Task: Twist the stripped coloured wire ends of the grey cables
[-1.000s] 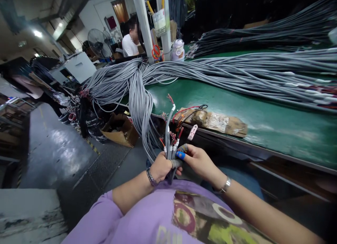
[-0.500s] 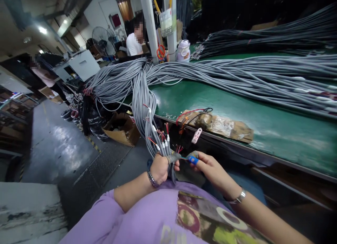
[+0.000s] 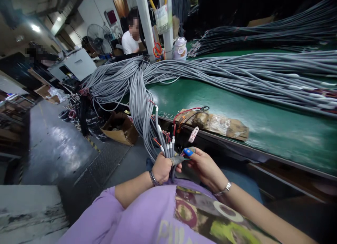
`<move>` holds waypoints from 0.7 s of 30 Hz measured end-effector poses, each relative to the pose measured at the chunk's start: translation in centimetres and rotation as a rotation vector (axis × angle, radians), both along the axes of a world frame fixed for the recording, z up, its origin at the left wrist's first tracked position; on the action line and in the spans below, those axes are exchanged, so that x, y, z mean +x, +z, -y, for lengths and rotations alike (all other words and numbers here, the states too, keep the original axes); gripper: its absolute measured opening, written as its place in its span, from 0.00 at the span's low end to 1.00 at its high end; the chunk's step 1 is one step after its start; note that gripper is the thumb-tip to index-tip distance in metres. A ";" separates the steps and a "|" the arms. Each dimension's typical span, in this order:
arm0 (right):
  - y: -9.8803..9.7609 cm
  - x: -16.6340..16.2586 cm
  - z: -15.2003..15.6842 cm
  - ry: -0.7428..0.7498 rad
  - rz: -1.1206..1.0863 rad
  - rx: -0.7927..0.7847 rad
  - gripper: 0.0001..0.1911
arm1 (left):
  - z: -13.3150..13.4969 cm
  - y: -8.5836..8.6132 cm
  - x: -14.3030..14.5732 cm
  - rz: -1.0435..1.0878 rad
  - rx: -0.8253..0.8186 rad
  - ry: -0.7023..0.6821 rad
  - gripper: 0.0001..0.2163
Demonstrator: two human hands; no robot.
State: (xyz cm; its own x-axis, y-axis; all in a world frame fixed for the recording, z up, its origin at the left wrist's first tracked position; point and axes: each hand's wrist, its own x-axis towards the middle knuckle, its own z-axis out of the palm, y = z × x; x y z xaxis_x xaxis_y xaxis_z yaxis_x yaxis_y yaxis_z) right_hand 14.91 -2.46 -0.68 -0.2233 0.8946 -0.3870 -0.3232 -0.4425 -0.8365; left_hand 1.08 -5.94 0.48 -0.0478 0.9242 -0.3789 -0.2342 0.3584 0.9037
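Observation:
Gathered in my left hand (image 3: 163, 168) are the ends of several grey cables (image 3: 142, 110), gripped close in front of my body. Above that fist, cable ends with white sleeves (image 3: 173, 140) fan upward, and thin red and dark wires (image 3: 166, 134) stick out of them. A grey wrap covers the thumb of this hand. My right hand (image 3: 204, 163) is just to the right, its fingertips pinched at thin coloured wires (image 3: 185, 158) coming from the cable end at my left thumb. Blue tape is wound round one right fingertip.
On the green table (image 3: 210, 96) a taped wooden board (image 3: 223, 126) lies by the front edge, with a pink tag (image 3: 193, 134) hanging below. Long grey cables (image 3: 237, 74) cross the table. A cardboard box (image 3: 121, 128) stands on the floor. A co-worker (image 3: 130, 39) sits at the back.
My right hand has moved slightly left, nearer my left hand, and its fingers have shifted on the wires. My left hand keeps its hold on the cables. The view has shifted slightly.

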 end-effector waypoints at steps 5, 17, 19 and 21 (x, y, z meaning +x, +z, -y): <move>-0.1 1.9 -0.5 -0.089 -0.162 -0.077 0.16 | 0.0 0.0 0.0 0.014 -0.014 0.031 0.17; 0.4 0.5 0.7 0.145 0.095 0.133 0.22 | -0.2 0.0 0.3 0.003 -0.037 0.021 0.20; 0.1 0.5 0.7 0.117 0.090 0.122 0.22 | -0.2 0.0 0.2 0.003 -0.043 0.026 0.19; 0.1 0.6 0.9 0.100 0.099 0.134 0.21 | -0.2 0.1 0.2 0.008 -0.050 0.037 0.19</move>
